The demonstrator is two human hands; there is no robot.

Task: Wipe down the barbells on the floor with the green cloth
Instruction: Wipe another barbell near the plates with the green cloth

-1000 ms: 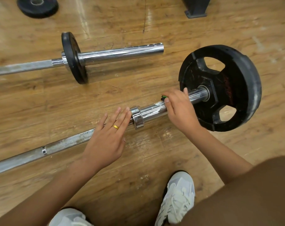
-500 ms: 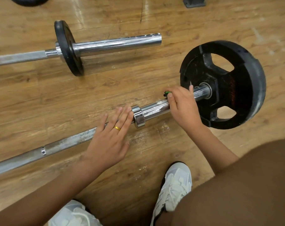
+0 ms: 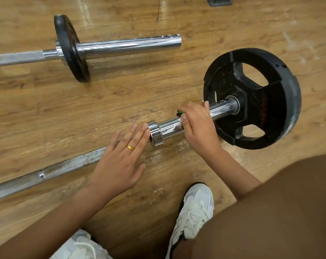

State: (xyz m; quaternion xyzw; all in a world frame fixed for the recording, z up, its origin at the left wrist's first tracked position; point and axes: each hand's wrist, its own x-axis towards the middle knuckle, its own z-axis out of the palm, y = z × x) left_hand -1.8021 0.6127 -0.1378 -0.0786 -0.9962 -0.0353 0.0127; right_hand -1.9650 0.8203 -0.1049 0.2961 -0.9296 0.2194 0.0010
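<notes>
The near barbell (image 3: 169,128) lies slantwise on the wooden floor, its chrome sleeve running into a large black plate (image 3: 255,101) at the right. My right hand (image 3: 197,126) is closed over that sleeve, and a small bit of green cloth (image 3: 180,112) pokes out past its fingers. My left hand (image 3: 121,161) lies flat with fingers apart on the worn shaft, fingertips touching the chrome collar (image 3: 155,133). A second barbell (image 3: 128,46) with a small black plate (image 3: 70,49) lies farther away, at the upper left.
My two white sneakers (image 3: 194,212) stand on the floor close below the near bar, and my knee fills the lower right. A dark metal foot (image 3: 219,1) of some equipment sits at the top edge.
My right hand has slid a little along the sleeve toward the big plate. The view has shifted slightly; my left hand stays on the shaft by the collar.
</notes>
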